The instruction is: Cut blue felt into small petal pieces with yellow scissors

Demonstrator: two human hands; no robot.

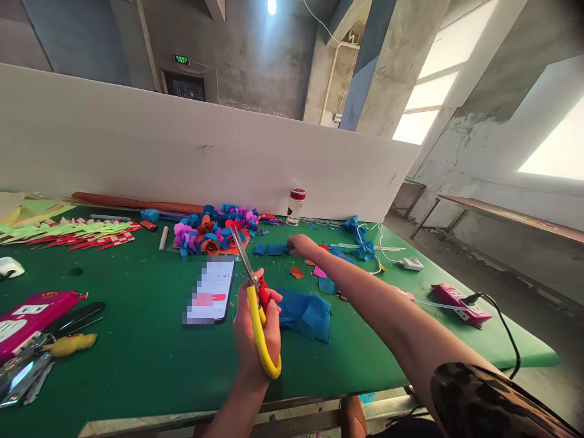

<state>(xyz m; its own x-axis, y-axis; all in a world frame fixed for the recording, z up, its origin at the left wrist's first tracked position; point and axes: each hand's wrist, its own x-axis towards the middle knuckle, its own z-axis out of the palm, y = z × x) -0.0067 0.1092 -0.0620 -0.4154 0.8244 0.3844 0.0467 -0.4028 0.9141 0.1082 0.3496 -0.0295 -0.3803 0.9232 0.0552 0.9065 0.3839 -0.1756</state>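
Note:
My left hand (255, 331) is closed round the yellow and red handles of a pair of scissors (253, 292), whose blades point up and away toward a heap of paper flowers (214, 228). My right hand (301, 245) reaches far across the green table (137, 347), fingers curled down onto small blue paper pieces (274, 249); whether it grips one is unclear. A crumpled blue paper sheet (308, 313) lies just right of the scissors. A phone (210, 291) lies face up left of my left hand.
A small red-capped bottle (296, 207) stands by the white partition (182, 146). Red and green paper strips (68, 234) lie at the far left, pink devices (31, 313) (460, 302) at both sides, a white charger (412, 264) and cables at the right edge.

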